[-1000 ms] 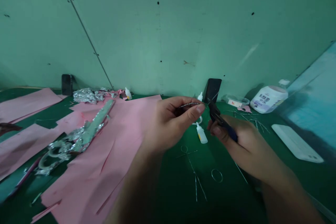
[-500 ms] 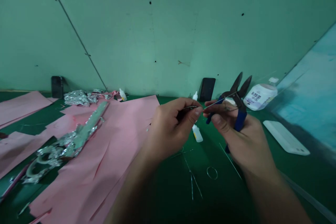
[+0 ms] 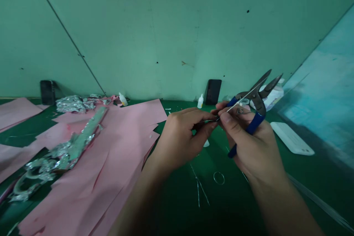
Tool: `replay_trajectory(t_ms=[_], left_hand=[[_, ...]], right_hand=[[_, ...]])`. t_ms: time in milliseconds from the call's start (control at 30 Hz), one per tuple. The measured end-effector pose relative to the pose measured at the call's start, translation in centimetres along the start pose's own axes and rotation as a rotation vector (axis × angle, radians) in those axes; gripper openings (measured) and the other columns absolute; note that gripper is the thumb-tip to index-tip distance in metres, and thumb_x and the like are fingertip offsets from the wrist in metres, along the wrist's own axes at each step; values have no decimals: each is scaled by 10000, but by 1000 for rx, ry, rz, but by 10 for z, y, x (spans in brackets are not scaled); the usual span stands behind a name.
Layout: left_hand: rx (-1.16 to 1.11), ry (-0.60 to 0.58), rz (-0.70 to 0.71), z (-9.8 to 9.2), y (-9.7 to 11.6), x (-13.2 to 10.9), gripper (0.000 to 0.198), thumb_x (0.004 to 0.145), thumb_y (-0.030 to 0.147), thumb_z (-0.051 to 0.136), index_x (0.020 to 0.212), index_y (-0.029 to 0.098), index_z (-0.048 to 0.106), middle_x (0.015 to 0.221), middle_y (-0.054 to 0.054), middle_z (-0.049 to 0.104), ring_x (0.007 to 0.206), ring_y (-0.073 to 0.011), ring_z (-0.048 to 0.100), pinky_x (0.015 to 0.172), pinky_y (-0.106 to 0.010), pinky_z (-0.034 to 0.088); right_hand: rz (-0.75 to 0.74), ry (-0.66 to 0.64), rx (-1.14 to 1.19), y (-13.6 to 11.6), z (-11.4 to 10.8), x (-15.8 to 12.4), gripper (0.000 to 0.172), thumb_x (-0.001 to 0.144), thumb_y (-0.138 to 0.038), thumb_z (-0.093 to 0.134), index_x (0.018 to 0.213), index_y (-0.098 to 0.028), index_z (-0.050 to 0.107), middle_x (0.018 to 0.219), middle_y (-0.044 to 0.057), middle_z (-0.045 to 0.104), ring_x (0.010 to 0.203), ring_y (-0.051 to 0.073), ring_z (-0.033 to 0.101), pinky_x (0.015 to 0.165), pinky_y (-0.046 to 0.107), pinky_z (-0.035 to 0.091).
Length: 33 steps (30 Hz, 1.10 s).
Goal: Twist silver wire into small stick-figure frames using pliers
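Note:
My left hand (image 3: 182, 138) pinches a thin metal wire (image 3: 240, 100) between thumb and fingertips. My right hand (image 3: 249, 143) also grips that wire with its thumb and fingertips, close against the left. Hooked in the right hand's palm are blue-handled snips (image 3: 257, 99), their dark blades spread and pointing up and away. The wire's free end runs up to the right, across the snips. On the table below lie a wire ring (image 3: 219, 178) and a twisted, forked wire piece (image 3: 197, 182). Just what the fingertips do at the joint is partly hidden.
Pink paper sheets (image 3: 118, 147) cover the left, with a foil-wrapped strip (image 3: 83, 136) on them. Crumpled foil (image 3: 72, 104), a small glue bottle (image 3: 200, 101) and a dark phone (image 3: 214, 92) are near the green wall. A white phone-like case (image 3: 293, 138) and a plastic bottle (image 3: 273, 96) stand right.
The view has turned slightly right. My right hand has come closer to the left, its thumb now pressing on the wire, and the snips have tilted further to the right.

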<state>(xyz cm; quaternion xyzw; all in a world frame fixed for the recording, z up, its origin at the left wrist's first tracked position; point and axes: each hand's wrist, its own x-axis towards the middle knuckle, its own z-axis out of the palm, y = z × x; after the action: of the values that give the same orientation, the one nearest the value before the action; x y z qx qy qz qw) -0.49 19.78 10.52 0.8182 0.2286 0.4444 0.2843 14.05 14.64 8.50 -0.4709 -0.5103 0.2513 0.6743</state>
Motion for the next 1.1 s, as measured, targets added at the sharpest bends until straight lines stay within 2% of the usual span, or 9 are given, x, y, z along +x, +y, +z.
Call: replay_trajectory(t_ms=[133,233,367,533,633,733,933,1100], left_hand=[[-145,-26,-111,-1,0,0,139,870,269,624,883,184,733,714,-21,662,575,-107,520,517,-228,379],[-295,-59,-235,-2,-2,1,156,850,303,651,860,168,727,658,-4,610,543,-92,463,481,-221,336],[-615,10,-375,-5,-7,1,150,819,314,690,843,167,702,630,21,524,549,-78,418,496,-215,310],[-896,27,-449,-11,-14,2,164,813,292,695,747,149,647,558,58,361,498,-52,307,484,-217,235],[-935,17,-442,-13,-14,2,183,802,281,702,707,148,621,556,59,351,493,-50,296,485,-225,219],[-907,11,-422,-14,-13,1,202,790,291,718,696,149,610,562,60,352,492,-49,302,484,-230,211],[-824,9,-392,-12,-15,-1,196,799,299,713,719,143,623,580,54,380,508,-55,327,489,-231,226],[-817,-4,-382,-12,-18,-1,217,819,292,702,703,143,594,582,56,367,513,-53,330,492,-226,231]], right_hand=[[-2,-3,32,1,-1,0,128,866,-355,649,820,-237,629,1079,46,643,1110,240,610,929,413,533],[2,-31,-66,2,-6,2,171,890,-399,611,874,-232,645,1084,63,661,1106,253,614,928,429,519],[8,-101,-352,-2,-18,9,270,928,-453,532,1023,-238,666,1097,77,668,1041,249,635,917,439,501],[-215,-193,-745,-9,-34,16,262,917,-416,540,1005,-215,683,1127,97,649,1093,288,608,886,450,510],[-335,-266,-949,-10,-40,15,282,894,-402,555,1038,-197,684,1208,118,625,1118,327,598,878,479,512],[-387,-341,-1058,-13,-41,9,282,891,-371,550,1081,-197,664,1243,115,605,1110,326,599,858,472,518],[-357,-443,-1012,-20,-38,5,183,906,-287,536,1030,-220,654,1147,63,640,965,227,646,746,353,540],[-386,-435,-1042,-16,-40,5,127,890,-239,547,906,-207,669,1079,49,662,889,207,662,673,318,521]])
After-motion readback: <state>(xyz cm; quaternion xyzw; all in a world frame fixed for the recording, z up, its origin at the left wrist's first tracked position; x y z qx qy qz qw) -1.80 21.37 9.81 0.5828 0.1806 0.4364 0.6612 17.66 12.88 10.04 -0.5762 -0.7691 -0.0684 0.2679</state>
